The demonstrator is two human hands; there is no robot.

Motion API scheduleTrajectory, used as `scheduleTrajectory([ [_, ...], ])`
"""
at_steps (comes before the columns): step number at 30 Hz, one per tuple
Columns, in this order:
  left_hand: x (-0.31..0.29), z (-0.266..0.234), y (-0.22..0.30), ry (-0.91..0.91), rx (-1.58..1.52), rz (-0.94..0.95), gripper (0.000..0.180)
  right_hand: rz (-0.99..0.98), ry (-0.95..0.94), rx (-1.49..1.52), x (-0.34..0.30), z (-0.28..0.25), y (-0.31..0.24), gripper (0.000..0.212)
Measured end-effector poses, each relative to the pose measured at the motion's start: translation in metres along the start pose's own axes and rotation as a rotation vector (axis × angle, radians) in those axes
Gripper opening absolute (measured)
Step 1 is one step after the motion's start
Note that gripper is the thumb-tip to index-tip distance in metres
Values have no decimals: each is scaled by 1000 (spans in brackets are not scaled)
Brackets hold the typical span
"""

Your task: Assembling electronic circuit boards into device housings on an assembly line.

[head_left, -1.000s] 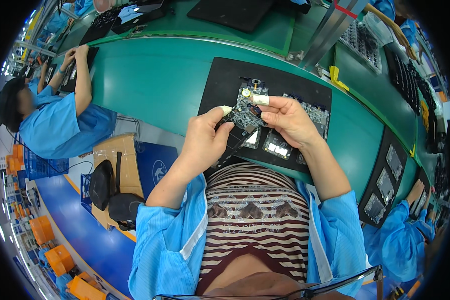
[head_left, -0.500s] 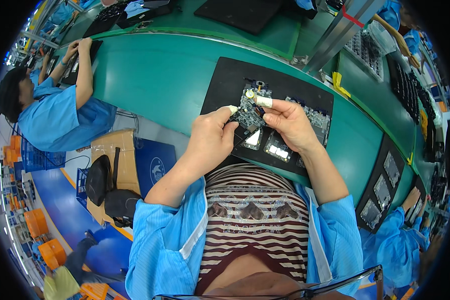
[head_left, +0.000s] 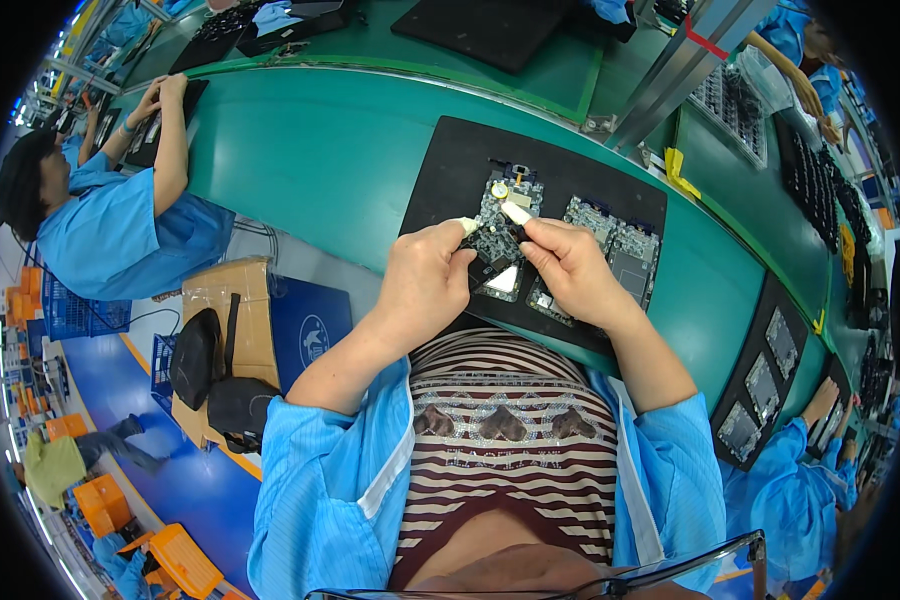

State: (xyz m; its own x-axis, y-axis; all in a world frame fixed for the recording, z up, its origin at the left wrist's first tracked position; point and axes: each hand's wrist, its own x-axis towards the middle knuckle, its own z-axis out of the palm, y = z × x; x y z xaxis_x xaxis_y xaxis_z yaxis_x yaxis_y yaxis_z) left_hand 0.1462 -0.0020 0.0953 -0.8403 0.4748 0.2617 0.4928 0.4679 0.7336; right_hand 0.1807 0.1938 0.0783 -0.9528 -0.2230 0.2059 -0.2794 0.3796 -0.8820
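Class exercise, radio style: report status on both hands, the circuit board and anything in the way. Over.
Left hand at left side of circuit board. Right hand at its right. Board over black mat, contact unclear. Hands partly cover board.

You had two hands over the work, one left hand (head_left: pixel 420 278) and one right hand (head_left: pixel 582 278), with two pale finger covers (head_left: pixel 517 212) showing, one on each. There were two black mats: one mat (head_left: pixel 448 160) under your hands, another (head_left: pixel 778 293) well to their right, bearing three boards (head_left: pixel 765 383). On the nearer mat you had at least three circuit boards (head_left: pixel 638 260); your fingers hid the exact number. One round yellow part (head_left: pixel 499 189) sat just beyond your fingertips. Well left of your left hand were one cardboard piece (head_left: pixel 222 280) and one black-capped person (head_left: pixel 100 240); beyond your right hand stood one metal post (head_left: pixel 665 85).
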Motion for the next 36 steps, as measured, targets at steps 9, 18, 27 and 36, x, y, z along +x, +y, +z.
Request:
scheduleTrajectory([
  [9, -8, 5, 3, -1, 27, 4, 9, -15, -22, -13, -7, 1, -1, 7],
  [18, 16, 4, -43, -61, -511, -262, 16, 206, 12, 508, -14, 7, 11, 54],
  [27, 41, 12, -90, 115, 104, -313, 27, 571, 246, 1033, -15, -6, 18, 61],
  [36, 19, 38, -25, -78, 138, 54, 40, 618, 400, 1203, -11, -4, 17, 37],
])
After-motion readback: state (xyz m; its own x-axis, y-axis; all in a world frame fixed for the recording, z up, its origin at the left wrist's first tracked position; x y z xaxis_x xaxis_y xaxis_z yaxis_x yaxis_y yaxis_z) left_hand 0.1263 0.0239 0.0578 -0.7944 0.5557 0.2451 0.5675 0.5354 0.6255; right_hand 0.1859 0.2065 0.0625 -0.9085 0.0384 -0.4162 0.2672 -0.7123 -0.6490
